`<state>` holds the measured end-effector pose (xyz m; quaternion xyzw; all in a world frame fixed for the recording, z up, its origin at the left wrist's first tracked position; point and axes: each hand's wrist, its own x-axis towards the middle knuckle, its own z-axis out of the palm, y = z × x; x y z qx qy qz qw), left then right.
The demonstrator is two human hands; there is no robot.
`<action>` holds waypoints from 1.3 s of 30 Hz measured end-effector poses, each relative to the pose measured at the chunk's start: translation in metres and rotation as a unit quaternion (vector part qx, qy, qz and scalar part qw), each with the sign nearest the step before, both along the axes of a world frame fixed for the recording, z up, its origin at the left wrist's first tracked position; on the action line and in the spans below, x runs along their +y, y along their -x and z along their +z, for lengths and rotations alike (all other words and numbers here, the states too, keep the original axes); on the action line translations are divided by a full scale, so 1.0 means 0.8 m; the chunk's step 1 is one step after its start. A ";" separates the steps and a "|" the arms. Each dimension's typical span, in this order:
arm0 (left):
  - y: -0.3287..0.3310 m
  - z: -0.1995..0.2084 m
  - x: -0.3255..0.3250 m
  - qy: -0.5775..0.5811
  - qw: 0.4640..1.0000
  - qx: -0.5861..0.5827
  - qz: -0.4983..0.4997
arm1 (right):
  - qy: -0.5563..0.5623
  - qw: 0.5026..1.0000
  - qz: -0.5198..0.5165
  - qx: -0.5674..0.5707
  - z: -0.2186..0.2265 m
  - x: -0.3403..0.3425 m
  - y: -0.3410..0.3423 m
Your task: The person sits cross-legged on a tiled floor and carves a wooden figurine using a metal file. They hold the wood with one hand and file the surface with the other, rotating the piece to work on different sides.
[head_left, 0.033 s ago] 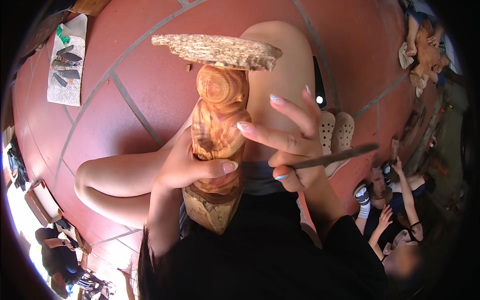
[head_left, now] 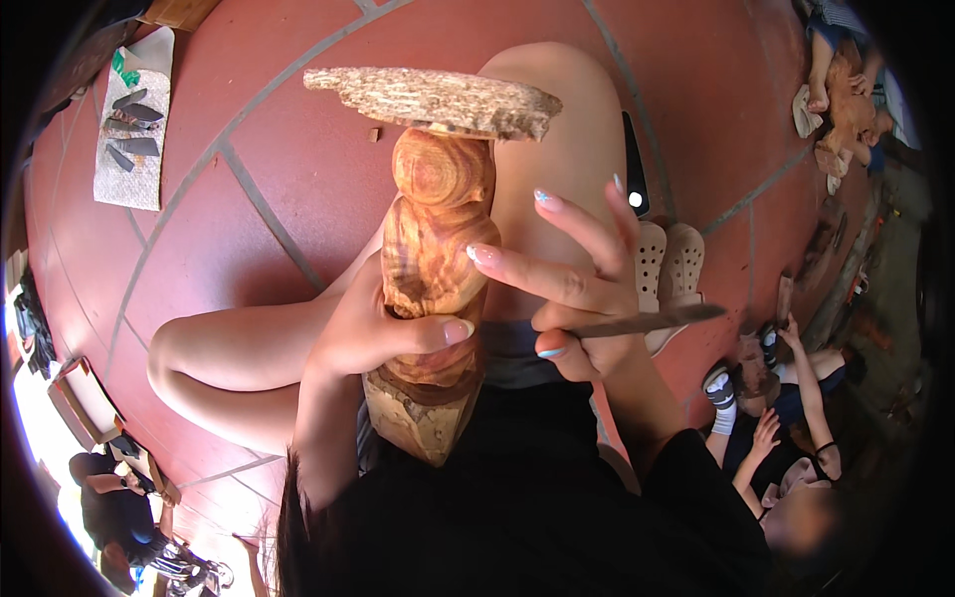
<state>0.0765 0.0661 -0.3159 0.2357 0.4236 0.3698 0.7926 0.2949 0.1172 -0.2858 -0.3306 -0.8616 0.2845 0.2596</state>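
A carved wooden figure (head_left: pixel 438 239) stands between my bent legs. It has a round knob, a wide rough slab (head_left: pixel 433 99) at its far end and a tapering, rough-cut near end against my black shirt. My left hand (head_left: pixel 373 323) is closed round its lower middle, thumb across the front and the other fingers hidden. My right hand (head_left: pixel 587 279) pinches a narrow, dark, flat strip-like tool (head_left: pixel 652 323) between thumb and fingers; its exact kind is unclear. The index fingertip of that hand touches or nearly touches the carving's right side, the other fingers spread.
Several dark blades (head_left: pixel 134 129) lie on a pale mat (head_left: pixel 127 189) at the far left of the red tiled floor (head_left: pixel 229 90). Beige clogs (head_left: pixel 680 261) and a dark phone-like slab (head_left: pixel 634 174) are right of my leg. Other people sit at the right and lower left.
My right hand has shifted slightly left with the dark tool, whose outer end now sits lower and nearer. The carving and my left hand have stayed nearly still.
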 end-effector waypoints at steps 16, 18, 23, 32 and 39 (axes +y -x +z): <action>0.052 0.064 -0.044 -0.006 0.999 -0.032 0.013 | -0.109 0.992 -0.009 -0.061 0.065 -0.054 0.055; 0.050 0.060 -0.044 -0.007 0.999 -0.030 0.022 | -0.076 0.995 -0.044 -0.056 0.063 -0.050 0.057; 0.052 0.053 -0.040 -0.002 1.000 -0.021 0.013 | 0.011 0.999 -0.021 0.041 0.061 -0.036 0.044; 0.060 0.049 -0.024 0.026 0.999 -0.038 -0.015 | 0.306 0.842 -0.071 0.438 0.011 0.001 0.057; 0.035 0.053 -0.014 0.033 0.999 -0.014 -0.021 | 0.362 0.801 -0.052 0.473 0.014 0.007 0.056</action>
